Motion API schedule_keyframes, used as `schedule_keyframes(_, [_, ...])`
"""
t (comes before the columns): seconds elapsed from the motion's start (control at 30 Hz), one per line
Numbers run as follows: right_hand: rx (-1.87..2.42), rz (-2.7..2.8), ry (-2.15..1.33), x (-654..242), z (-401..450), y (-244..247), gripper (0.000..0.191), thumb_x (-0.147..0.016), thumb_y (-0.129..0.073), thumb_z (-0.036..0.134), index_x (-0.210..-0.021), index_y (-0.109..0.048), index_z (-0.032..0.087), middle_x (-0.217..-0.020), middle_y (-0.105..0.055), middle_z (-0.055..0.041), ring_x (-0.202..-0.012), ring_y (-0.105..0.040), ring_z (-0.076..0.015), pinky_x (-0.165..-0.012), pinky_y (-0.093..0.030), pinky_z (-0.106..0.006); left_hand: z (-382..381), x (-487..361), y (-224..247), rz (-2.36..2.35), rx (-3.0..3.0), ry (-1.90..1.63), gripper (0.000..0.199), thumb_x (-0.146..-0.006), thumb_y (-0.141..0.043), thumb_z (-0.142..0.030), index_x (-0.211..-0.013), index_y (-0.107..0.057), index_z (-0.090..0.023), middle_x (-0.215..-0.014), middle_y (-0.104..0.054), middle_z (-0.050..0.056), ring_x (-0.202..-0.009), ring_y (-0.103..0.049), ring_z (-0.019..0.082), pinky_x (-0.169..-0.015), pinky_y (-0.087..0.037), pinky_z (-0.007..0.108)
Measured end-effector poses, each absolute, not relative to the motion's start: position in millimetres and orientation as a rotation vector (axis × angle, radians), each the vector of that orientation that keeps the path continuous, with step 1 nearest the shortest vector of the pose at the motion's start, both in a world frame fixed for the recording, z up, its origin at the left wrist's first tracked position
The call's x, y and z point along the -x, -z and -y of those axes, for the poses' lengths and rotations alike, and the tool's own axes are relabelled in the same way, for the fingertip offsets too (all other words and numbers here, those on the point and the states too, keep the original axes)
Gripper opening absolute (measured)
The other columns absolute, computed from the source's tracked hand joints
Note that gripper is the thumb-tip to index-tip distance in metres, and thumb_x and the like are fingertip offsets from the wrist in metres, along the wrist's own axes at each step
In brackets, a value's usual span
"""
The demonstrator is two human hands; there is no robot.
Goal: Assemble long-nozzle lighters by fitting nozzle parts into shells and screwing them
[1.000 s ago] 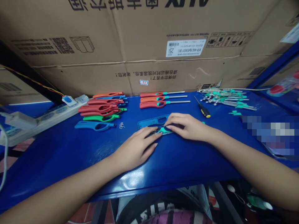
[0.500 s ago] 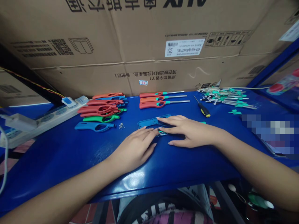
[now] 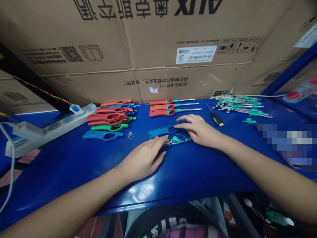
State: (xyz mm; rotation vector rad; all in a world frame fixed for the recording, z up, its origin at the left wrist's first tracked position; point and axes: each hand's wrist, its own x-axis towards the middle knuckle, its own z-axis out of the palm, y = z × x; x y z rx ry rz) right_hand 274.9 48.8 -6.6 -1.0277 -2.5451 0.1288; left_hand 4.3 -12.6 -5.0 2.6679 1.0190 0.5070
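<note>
My left hand [image 3: 146, 157] rests on the near half of a blue lighter casing [image 3: 185, 140], its fingers closed over the left end. Inside that half, a teal trigger [image 3: 176, 138] and thin white wires show. My right hand [image 3: 201, 132] is at the right end of this half, with fingers apart and stretched over the far casing half [image 3: 159, 131]. Whether its lower fingers press on the near half is hidden. The far half lies just behind, its inner side up.
Casings in several colours [image 3: 109, 117] are piled at left, beside small metal bits [image 3: 131, 135] and a power strip [image 3: 61, 124]. Three lighters with metal rods [image 3: 163, 107] lie behind. A screwdriver [image 3: 215, 115] and a heap of rod assemblies [image 3: 242, 104] are at right. A cardboard box [image 3: 148, 59] stands behind.
My right hand has drawn back to the right and lifted its fingers, uncovering the trigger and wires. My left hand stays on the casing. The view has shifted slightly.
</note>
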Motion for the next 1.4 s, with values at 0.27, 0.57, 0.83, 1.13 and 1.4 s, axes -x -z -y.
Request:
schedule_keyframes(0.27, [1.056, 2.538, -0.114, -280.7, -51.3, 3.3, 0.027, -0.094, -0.054, 0.015, -0.111, -0.072, 0.025, -0.135, -0.058, -0.012, -0.124, -0.056, -0.0303, -0.1, -0.043, -0.053, 14.1, -1.2, 1.4, -1.22, -2.769, -0.672, 0.024, -0.099, -0.052, -0.023, -0.122, -0.056, -0.02, -0.11, -0.073, 0.008, -0.099, -0.072, 0.025, -0.087, -0.059, 0.041])
schedule_keyframes(0.57, [1.133, 2.54, -0.17, -283.5, -54.4, 1.9, 0.007, -0.092, -0.061, 0.023, -0.094, -0.067, 0.021, -0.127, -0.062, -0.011, -0.117, -0.06, -0.0296, -0.098, -0.046, -0.05, 6.2, 0.8, 5.3, -1.267, -2.451, -0.682, 0.02, -0.095, -0.06, -0.019, -0.115, -0.06, -0.023, -0.103, -0.074, 0.003, -0.097, -0.072, 0.021, -0.089, -0.059, 0.038])
schedule_keyframes(0.83, [1.178, 2.021, -0.472, -274.7, -51.6, -2.0, 0.016, -0.091, -0.06, 0.034, -0.09, -0.066, 0.019, -0.089, -0.072, -0.0069, -0.081, -0.067, -0.0208, -0.077, -0.055, -0.036, 8.1, 1.3, 2.7, -1.219, -2.613, -0.806, 0.035, -0.096, -0.06, -0.025, -0.131, -0.054, -0.022, -0.12, -0.069, 0.008, -0.111, -0.066, 0.023, -0.098, -0.056, 0.04])
schedule_keyframes(1.13, [1.142, 1.849, -1.195, -268.5, -42.0, -11.9, 0.038, -0.082, -0.069, 0.045, -0.106, -0.07, 0.016, -0.082, -0.072, -0.006, -0.077, -0.069, -0.0185, -0.069, -0.055, -0.031, 0.7, 7.6, -6.6, -1.157, -2.836, -0.952, 0.033, -0.099, -0.059, -0.025, -0.132, -0.06, -0.022, -0.128, -0.067, 0.01, -0.119, -0.059, 0.026, -0.102, -0.05, 0.047])
schedule_keyframes(1.4, [1.115, 2.069, -1.127, -268.3, -39.0, -15.1, 0.036, -0.094, -0.055, 0.042, -0.117, -0.069, 0.019, -0.096, -0.073, -0.0069, -0.083, -0.066, -0.0187, -0.073, -0.053, -0.032, -2.0, 7.5, -0.5, -1.062, -2.789, -0.87, 0.035, -0.098, -0.061, -0.03, -0.129, -0.063, -0.014, -0.12, -0.07, 0.012, -0.108, -0.063, 0.025, -0.094, -0.055, 0.044])
